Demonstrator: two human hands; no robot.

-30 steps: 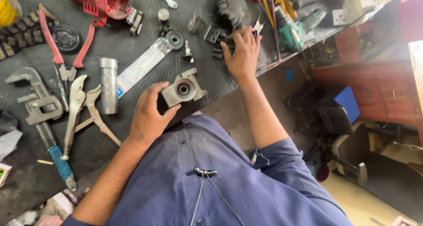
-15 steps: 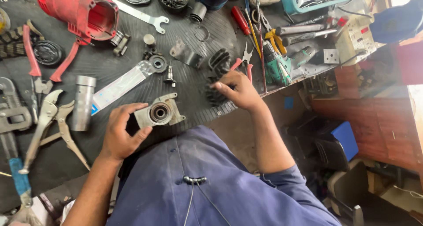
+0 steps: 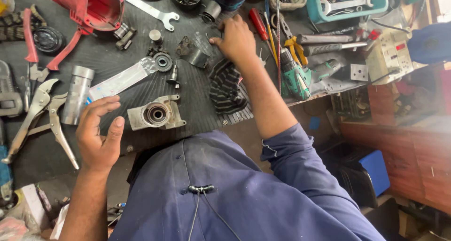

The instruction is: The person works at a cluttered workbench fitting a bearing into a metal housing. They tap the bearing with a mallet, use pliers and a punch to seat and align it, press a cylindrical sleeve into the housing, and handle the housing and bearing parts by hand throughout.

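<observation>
Left hand (image 3: 97, 135) open, holding nothing, just beside grey metal gear housing (image 3: 155, 114) on desk (image 3: 112, 58). Right hand (image 3: 238, 39) touches small parts; can't tell its grip.

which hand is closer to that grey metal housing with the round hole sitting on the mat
Left. The left hand hovers open just beside the grey metal housing, not touching it. The right hand is stretched further up the bench, among small parts beyond the striped cloth.
</observation>
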